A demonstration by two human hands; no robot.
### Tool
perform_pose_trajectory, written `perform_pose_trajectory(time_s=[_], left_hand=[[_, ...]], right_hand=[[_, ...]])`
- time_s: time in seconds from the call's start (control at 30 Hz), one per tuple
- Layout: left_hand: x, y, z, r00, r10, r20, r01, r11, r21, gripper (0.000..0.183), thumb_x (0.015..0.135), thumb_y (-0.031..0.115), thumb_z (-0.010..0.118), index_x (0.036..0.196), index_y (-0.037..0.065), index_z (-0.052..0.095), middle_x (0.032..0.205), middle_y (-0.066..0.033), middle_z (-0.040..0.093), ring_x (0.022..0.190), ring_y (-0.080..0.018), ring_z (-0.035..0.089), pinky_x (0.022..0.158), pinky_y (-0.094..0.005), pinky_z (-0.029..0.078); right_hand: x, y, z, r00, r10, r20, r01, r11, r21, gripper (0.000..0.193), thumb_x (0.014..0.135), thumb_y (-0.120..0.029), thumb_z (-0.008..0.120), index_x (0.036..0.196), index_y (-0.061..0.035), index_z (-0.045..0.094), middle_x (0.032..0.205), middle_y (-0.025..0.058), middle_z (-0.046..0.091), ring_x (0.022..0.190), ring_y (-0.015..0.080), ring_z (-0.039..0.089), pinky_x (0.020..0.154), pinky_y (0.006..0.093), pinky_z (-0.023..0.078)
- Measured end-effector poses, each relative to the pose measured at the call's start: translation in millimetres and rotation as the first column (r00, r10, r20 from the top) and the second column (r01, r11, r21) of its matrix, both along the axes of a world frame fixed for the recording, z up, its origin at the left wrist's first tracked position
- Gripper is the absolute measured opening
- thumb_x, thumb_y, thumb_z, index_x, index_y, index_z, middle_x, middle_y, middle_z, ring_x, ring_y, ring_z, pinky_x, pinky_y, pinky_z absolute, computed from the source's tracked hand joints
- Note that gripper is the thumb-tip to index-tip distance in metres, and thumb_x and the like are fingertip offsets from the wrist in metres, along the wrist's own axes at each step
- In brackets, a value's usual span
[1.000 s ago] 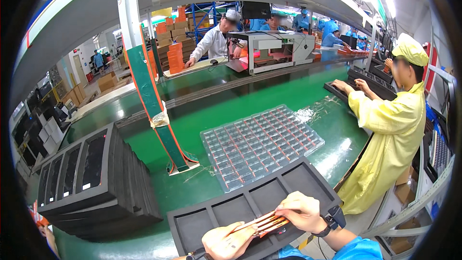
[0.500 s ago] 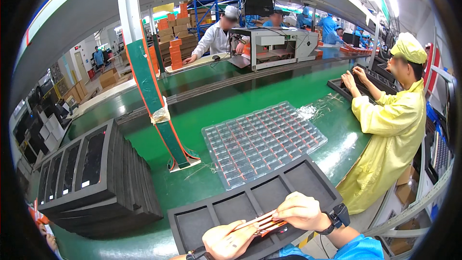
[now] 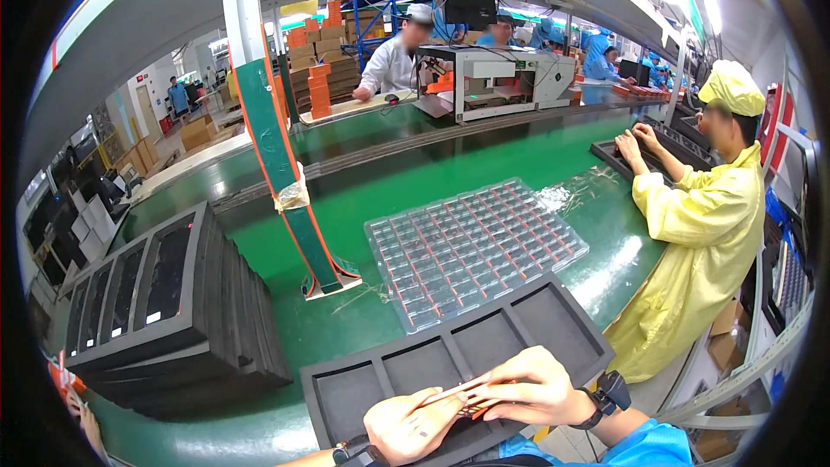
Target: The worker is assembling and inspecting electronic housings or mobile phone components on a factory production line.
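Note:
Over the near side of a black foam tray (image 3: pixel 346 389) with rectangular recesses, both my hands are close together. My left hand (image 3: pixel 413 428) pinches the left end of a small bunch of thin strips with orange edges (image 3: pixel 458 391). At their other end, my right hand (image 3: pixel 538 387) has its fingers closed around them, hiding much of the bunch. What exactly the strips are I cannot tell. Just beyond the foam tray lies a clear plastic tray (image 3: pixel 475 251) with many small pockets, orange lines showing along its rows.
A tall stack of black foam trays (image 3: pixel 220 320) stands at left, dark panels in the top one. A green-and-white post (image 3: pixel 277 156) rises from the green table (image 3: pixel 346 199). A person in yellow (image 3: pixel 700 207) works at right; another person's hand (image 3: pixel 86 424) shows lower left.
My right hand has shifted slightly left, its fingers now covering more of the strips. Across the table, the person in white has lifted a hand off the surface.

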State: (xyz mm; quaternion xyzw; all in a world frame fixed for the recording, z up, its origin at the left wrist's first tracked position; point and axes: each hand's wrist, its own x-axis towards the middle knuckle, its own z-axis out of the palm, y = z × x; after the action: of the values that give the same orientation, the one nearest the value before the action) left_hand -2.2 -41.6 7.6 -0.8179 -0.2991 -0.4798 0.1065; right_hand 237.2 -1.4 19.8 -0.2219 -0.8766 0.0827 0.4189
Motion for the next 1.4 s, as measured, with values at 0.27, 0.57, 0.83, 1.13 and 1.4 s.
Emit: perform_pose_trajectory(time_s=[0.27, 0.57, 0.83, 1.13, 1.4], left_hand=[[0, 0, -2, 1.000, -0.012, 0.018, 0.012, 1.000, 0.000, 0.027, 0.073, 0.003, 0.077, 0.100, 0.004, 0.073, 0.092, -0.0099, 0.075, 0.082, -0.0269, 0.074, 0.064, -0.0330, 0.058], [1, 2, 0, 0.999, -0.012, 0.038, 0.012, 1.000, 0.010, 0.026, 0.074, 0.002, 0.077, 0.099, 0.004, 0.074, 0.092, -0.0103, 0.075, 0.083, -0.0269, 0.074, 0.064, -0.0335, 0.059], [2, 2, 1, 0.999, -0.012, 0.031, 0.011, 1.000, 0.007, 0.026, 0.073, 0.001, 0.077, 0.099, 0.004, 0.073, 0.091, -0.0099, 0.075, 0.082, -0.0266, 0.074, 0.064, -0.0328, 0.058], [1, 3, 6, 1.000, -0.001, -0.001, 0.001, 1.000, 0.006, 0.027, 0.075, 0.001, 0.075, 0.101, 0.004, 0.073, 0.092, -0.0100, 0.074, 0.082, -0.0261, 0.074, 0.064, -0.0318, 0.057], [3, 2, 5, 1.000, -0.015, 0.007, 0.015, 1.000, 0.005, 0.026, 0.077, 0.002, 0.075, 0.103, 0.004, 0.073, 0.091, -0.0102, 0.074, 0.081, -0.0249, 0.074, 0.063, -0.0318, 0.057]], right_hand=[[-3, 6, -13, 0.917, 0.251, -0.310, -0.319, 0.928, -0.192, 0.018, 0.077, -0.010, 0.085, 0.091, -0.0054, 0.075, 0.097, 0.0055, 0.077, 0.087, 0.0205, 0.073, 0.080, 0.0338, 0.053], [12, 2, -26, 0.900, -0.004, -0.436, -0.166, 0.921, -0.353, 0.021, 0.076, 0.005, 0.082, 0.096, -0.0001, 0.074, 0.086, 0.0101, 0.074, 0.079, 0.0217, 0.071, 0.074, 0.0333, 0.055], [20, 8, -31, 0.972, 0.052, -0.229, -0.096, 0.978, -0.184, 0.021, 0.072, -0.006, 0.083, 0.092, -0.0068, 0.077, 0.094, 0.0058, 0.075, 0.083, 0.0254, 0.071, 0.075, 0.0349, 0.055], [20, -7, -15, 0.983, -0.159, 0.087, 0.149, 0.983, 0.107, 0.026, 0.072, -0.027, 0.086, 0.094, -0.0178, 0.076, 0.119, 0.0048, 0.070, 0.109, 0.0244, 0.063, 0.086, 0.0383, 0.050], [-17, 2, -7, 0.970, 0.186, -0.153, -0.197, 0.979, -0.057, 0.026, 0.072, -0.012, 0.087, 0.096, -0.0082, 0.075, 0.107, 0.0078, 0.074, 0.094, 0.0247, 0.070, 0.084, 0.0347, 0.052]])
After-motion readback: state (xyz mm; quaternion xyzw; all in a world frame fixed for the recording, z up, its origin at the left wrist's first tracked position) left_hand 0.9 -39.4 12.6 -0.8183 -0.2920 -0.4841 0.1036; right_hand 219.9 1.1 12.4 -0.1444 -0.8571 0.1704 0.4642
